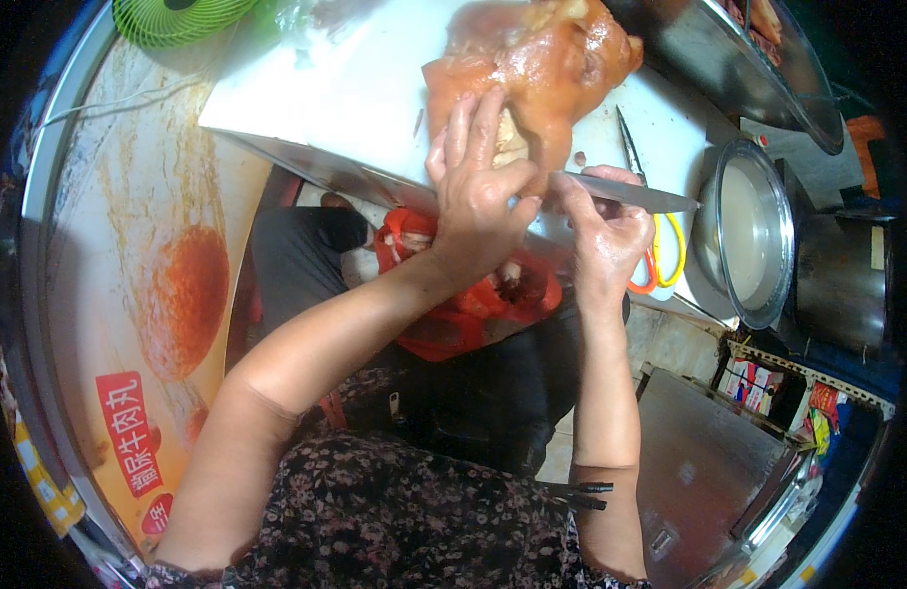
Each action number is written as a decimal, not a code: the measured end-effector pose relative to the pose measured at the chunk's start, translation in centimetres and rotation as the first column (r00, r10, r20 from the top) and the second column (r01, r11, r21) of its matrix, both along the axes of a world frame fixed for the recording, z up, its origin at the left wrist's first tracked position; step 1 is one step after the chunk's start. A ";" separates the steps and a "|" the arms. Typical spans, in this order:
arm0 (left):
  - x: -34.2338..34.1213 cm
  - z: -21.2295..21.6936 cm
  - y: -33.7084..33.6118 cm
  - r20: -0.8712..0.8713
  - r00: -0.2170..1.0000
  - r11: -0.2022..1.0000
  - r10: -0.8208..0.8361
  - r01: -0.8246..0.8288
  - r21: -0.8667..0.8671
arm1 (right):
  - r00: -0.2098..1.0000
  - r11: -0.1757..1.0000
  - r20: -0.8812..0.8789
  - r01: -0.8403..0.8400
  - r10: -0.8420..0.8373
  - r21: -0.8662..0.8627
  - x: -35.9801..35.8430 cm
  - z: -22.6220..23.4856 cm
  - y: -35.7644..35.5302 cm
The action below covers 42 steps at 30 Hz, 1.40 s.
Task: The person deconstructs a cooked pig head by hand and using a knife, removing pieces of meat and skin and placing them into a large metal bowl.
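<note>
Left hand (481,196), fingers stretched out, presses on the 7 o'clock side of a glossy orange-brown piece of meat (537,64) beside a pale patch. That meat lies on a white work surface (326,113), between 12 and 1 o'clock in the view. Right hand (611,236), at the meat's 5 o'clock, is closed around a grey-bladed knife (655,197), one end of which points toward 3 o'clock; whether the other end touches the meat I cannot tell. Scissors (682,255) with yellow and red handles lie at the right hand's 4 o'clock, and a metal basin (790,236) of cloudy liquid stands at its 3 o'clock. Below the left hand, toward 6 o'clock, sits a red bag (439,344). At 10 to 11 o'clock is a green basket (169,25).
</note>
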State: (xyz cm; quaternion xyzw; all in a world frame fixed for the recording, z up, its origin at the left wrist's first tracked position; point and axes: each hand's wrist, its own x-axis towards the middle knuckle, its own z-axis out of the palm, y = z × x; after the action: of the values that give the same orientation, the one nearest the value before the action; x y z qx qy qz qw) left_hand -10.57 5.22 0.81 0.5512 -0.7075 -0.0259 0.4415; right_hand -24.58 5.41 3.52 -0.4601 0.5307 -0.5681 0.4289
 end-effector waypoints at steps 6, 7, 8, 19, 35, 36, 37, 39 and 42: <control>0.0 0.0 0.0 0.016 1.000 1.000 -0.003 0.004 -0.008 | 0.999 0.999 -0.013 0.048 -0.048 -0.001 0.2 0.0 -0.1; 0.1 -0.1 0.1 0.015 1.000 1.000 -0.004 0.004 -0.007 | 0.998 0.999 -0.016 0.053 -0.053 0.005 0.1 0.1 -0.1; 0.2 -0.1 0.1 0.015 1.000 1.000 -0.005 0.005 -0.007 | 0.998 0.998 -0.020 0.058 -0.058 0.010 0.1 0.2 0.0; -0.1 -0.3 0.0 -0.011 1.000 1.000 0.010 -0.010 -0.029 | 0.936 0.962 -0.331 0.025 -0.118 -0.272 0.5 -1.2 0.2; 0.0 -0.2 0.0 0.006 1.000 1.000 0.003 -0.003 -0.007 | 0.964 0.975 -0.239 0.066 -0.117 -0.213 0.3 -1.0 0.5; 0.0 -0.2 0.0 0.005 1.000 1.000 0.005 -0.005 -0.009 | 0.981 0.981 -0.168 0.067 -0.098 -0.182 0.5 -0.9 0.7; 0.0 -0.2 0.1 0.004 1.000 1.000 0.007 -0.007 -0.011 | 0.980 0.983 -0.174 0.066 -0.097 -0.174 0.6 -0.9 0.9; -0.1 -0.3 0.0 0.008 1.000 1.000 0.011 -0.010 -0.019 | 0.978 0.985 -0.184 0.065 -0.094 -0.157 0.8 -0.8 1.1; 0.0 -0.6 -0.1 0.017 1.000 0.999 0.017 -0.016 -0.037 | 0.909 0.946 -0.401 -0.028 -0.111 -0.324 0.9 -1.7 1.0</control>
State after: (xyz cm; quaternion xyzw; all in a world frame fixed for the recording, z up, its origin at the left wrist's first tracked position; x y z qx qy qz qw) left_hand -10.62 5.12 0.21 0.5488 -0.7072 -0.0043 0.4457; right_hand -23.66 6.46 1.77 -0.6221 0.5190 -0.5460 0.2133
